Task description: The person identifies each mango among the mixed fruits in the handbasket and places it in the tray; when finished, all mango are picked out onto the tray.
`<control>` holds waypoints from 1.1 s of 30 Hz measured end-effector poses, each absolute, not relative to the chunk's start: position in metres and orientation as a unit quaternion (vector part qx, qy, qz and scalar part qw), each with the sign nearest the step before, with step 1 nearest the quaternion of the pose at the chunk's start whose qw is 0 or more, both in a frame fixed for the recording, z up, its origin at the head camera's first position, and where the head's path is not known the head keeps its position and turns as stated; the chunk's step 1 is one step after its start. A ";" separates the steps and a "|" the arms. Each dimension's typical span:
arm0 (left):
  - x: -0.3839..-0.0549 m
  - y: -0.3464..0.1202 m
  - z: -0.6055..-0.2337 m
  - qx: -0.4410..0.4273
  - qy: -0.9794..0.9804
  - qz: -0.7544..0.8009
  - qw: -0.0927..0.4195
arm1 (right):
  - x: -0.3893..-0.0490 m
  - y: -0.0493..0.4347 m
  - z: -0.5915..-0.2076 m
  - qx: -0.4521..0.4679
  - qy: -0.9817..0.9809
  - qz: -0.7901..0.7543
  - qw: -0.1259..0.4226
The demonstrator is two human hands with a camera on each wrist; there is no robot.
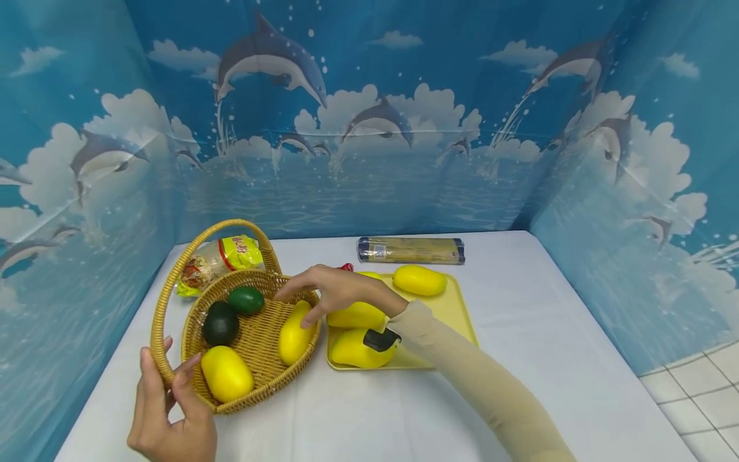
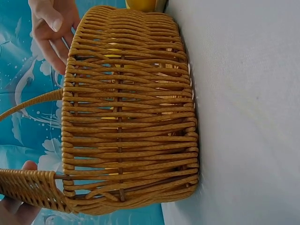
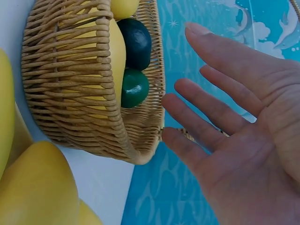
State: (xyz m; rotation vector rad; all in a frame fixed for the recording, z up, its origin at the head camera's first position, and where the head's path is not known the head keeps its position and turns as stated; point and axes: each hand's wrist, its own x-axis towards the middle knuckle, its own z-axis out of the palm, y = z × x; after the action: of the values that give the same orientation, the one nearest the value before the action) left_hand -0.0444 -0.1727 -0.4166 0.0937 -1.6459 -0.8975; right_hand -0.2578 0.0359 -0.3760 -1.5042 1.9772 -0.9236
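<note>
A wicker basket [image 1: 254, 327] with a tall arched handle stands on the left of the white table. My left hand [image 1: 176, 410] grips the foot of that handle, thumb on the near side; in the left wrist view its fingertips [image 2: 29, 165] show behind the wicker. Inside lie two yellow mangoes [image 1: 227, 374], a dark avocado-like fruit [image 1: 220, 324] and a smaller green fruit [image 1: 246, 299]. Over the basket's right rim hovers my right hand [image 1: 331, 292], fingers spread above the right-hand mango [image 1: 295, 333]. The right wrist view shows its palm bare, holding nothing.
Right of the basket, a yellow tray [image 1: 462, 314] bears several more mangoes [image 1: 419, 280]. Behind the basket leans a yellow-and-clear food packet [image 1: 231, 253]. A long wrapped packet [image 1: 410, 250] with dark ends lies at the back. Dolphin-print curtains [image 1: 369, 173] enclose the table.
</note>
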 end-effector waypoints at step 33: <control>-0.044 -0.179 -0.428 0.052 -0.716 -0.378 0.584 | -0.269 -0.002 -0.400 -0.511 0.749 -0.238 0.347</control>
State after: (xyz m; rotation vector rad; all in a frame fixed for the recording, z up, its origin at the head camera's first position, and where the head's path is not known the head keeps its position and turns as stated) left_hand -0.0439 -0.1788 -0.4283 0.1224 -1.6705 -0.8830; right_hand -0.2691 -0.0018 -0.4003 -1.3251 1.9438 -0.6167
